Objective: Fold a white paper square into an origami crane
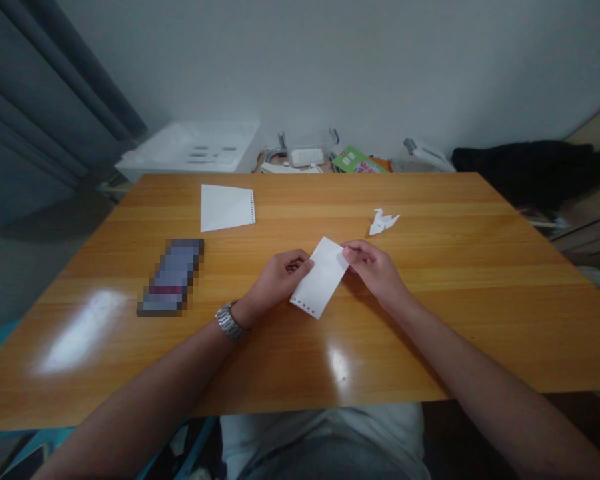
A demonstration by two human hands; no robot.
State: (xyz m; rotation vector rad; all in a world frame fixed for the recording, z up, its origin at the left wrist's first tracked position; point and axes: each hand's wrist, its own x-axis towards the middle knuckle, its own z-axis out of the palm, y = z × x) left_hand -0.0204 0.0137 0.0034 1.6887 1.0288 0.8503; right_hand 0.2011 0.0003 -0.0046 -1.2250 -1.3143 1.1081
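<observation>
A white rectangular sheet of paper (321, 277), with a row of punched holes along its near edge, is held tilted above the table between both hands. My left hand (280, 277), with a metal watch on its wrist, pinches the paper's left edge, thumb on top. At the upper right edge, my right hand (373, 267) grips the paper between thumb and fingers. The fingers under the sheet are partly hidden. Beyond my right hand stands a small folded paper crane (382, 222).
On the wooden table (455, 267), a sheet with a punched right edge (227, 208) lies at the far left. A pixelated phone-like device (173, 277) lies nearer. Behind the table are a white tray-like piece (215, 150), a green booklet (357, 160) and dark cloth (525, 163).
</observation>
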